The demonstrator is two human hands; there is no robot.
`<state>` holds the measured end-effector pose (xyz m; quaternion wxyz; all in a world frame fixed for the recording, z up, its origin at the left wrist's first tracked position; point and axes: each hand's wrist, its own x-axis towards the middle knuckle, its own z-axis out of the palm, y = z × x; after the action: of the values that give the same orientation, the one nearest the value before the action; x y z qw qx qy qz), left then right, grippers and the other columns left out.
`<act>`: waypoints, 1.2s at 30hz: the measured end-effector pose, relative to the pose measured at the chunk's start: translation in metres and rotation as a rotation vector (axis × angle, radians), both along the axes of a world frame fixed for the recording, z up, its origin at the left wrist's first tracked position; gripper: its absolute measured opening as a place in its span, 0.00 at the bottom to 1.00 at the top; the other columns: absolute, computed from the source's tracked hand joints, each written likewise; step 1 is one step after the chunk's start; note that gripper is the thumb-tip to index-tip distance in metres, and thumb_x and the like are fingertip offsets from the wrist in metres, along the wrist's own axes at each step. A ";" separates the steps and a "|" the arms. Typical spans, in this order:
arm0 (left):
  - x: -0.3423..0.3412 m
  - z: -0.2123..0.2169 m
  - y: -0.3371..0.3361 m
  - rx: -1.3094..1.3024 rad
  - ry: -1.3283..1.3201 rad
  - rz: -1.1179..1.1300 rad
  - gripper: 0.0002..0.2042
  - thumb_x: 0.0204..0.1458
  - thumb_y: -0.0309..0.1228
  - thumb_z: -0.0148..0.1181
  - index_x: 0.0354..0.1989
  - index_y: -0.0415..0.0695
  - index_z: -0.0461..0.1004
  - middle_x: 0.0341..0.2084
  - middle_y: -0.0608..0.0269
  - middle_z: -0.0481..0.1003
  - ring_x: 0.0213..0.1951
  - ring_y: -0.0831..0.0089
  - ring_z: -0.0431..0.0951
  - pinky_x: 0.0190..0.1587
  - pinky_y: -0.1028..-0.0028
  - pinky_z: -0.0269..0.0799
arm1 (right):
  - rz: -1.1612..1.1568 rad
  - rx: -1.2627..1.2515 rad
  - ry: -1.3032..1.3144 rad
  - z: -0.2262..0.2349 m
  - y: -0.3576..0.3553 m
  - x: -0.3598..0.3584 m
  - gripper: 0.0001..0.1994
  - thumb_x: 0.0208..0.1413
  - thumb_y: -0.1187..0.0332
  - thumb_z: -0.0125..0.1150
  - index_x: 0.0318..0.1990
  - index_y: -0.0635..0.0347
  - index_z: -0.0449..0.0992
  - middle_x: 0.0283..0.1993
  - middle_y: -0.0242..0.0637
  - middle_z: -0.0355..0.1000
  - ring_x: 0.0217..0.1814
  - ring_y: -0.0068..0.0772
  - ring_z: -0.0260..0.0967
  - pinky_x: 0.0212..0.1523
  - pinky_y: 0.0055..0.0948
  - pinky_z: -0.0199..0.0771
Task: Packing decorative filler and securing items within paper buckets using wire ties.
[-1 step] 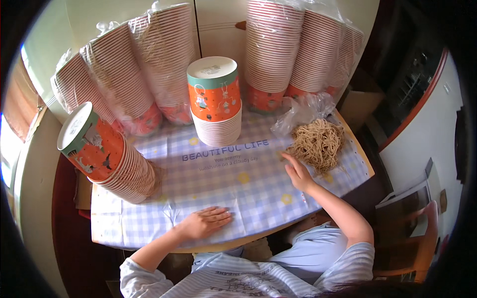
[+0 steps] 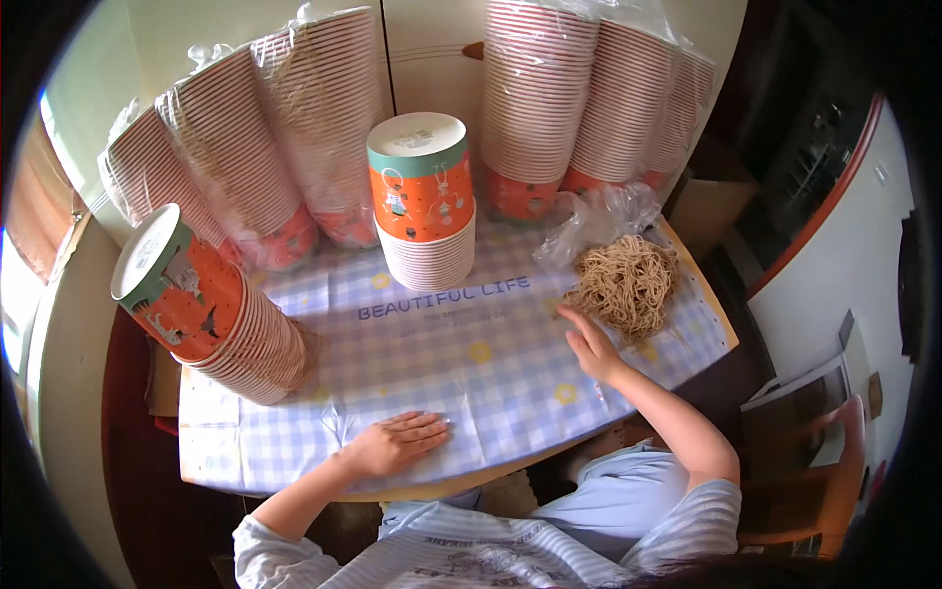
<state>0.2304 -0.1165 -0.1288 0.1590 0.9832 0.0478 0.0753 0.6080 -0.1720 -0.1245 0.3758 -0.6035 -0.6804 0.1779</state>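
Right hand (image 2: 592,346) at the edge of a pile of tan rubber bands (image 2: 625,282), left hand (image 2: 394,443) flat on the counter (image 2: 294,432).

The right hand's fingers (image 2: 572,319) are spread open and touch the near-left edge of the rubber bands, gripping nothing; the pile lies at the counter's far right, just in front of a crumpled clear plastic bag (image 2: 594,221). The left hand rests palm down, fingers open, on the checked tablecloth (image 2: 471,378) near the front edge. An upright stack of orange paper cups (image 2: 424,201) stands at the back centre, a tilted stack (image 2: 211,309) at the left, and wrapped cup sleeves (image 2: 589,93) behind.
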 end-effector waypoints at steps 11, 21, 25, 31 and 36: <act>-0.046 0.009 -0.009 -0.088 -0.220 0.507 0.24 0.45 0.31 0.54 0.51 0.38 0.61 0.52 0.50 0.61 0.56 0.55 0.58 0.56 0.61 0.54 | -0.031 -0.093 -0.560 -0.037 -0.052 -0.039 0.34 0.52 0.50 0.41 0.58 0.70 0.48 0.62 0.53 0.43 0.67 0.48 0.36 0.64 0.43 0.31; -0.050 0.001 -0.009 -0.373 -0.454 0.704 0.21 0.49 0.30 0.48 0.52 0.36 0.59 0.53 0.46 0.58 0.57 0.52 0.56 0.56 0.64 0.52 | 0.336 0.002 -0.237 -0.042 0.013 -0.242 0.33 0.53 0.50 0.43 0.58 0.68 0.49 0.62 0.53 0.45 0.66 0.46 0.37 0.63 0.40 0.35; -0.050 -0.007 -0.006 -0.389 -0.505 0.711 0.21 0.50 0.30 0.48 0.52 0.36 0.58 0.53 0.46 0.58 0.56 0.52 0.57 0.56 0.65 0.53 | 0.424 0.120 0.136 -0.042 0.027 -0.272 0.26 0.55 0.57 0.45 0.55 0.68 0.55 0.60 0.52 0.49 0.64 0.49 0.42 0.62 0.40 0.42; -0.058 -0.005 -0.010 -0.385 -0.524 0.769 0.23 0.50 0.32 0.48 0.54 0.36 0.56 0.53 0.45 0.59 0.55 0.52 0.58 0.56 0.65 0.53 | -0.032 -0.153 -0.188 -0.018 0.022 -0.107 0.25 0.49 0.62 0.52 0.52 0.68 0.57 0.58 0.54 0.50 0.63 0.51 0.43 0.60 0.41 0.46; -0.050 -0.001 -0.007 -0.372 -0.469 0.737 0.23 0.50 0.32 0.48 0.54 0.37 0.56 0.53 0.45 0.59 0.55 0.51 0.58 0.55 0.64 0.54 | -0.405 -0.306 -0.481 -0.047 -0.023 -0.013 0.35 0.49 0.54 0.50 0.56 0.74 0.48 0.60 0.57 0.44 0.65 0.54 0.35 0.63 0.42 0.36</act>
<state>0.1802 -0.1235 -0.1299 0.3016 0.8119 0.3691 0.3371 0.5947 -0.1952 -0.1715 0.1373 -0.8002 -0.5814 0.0524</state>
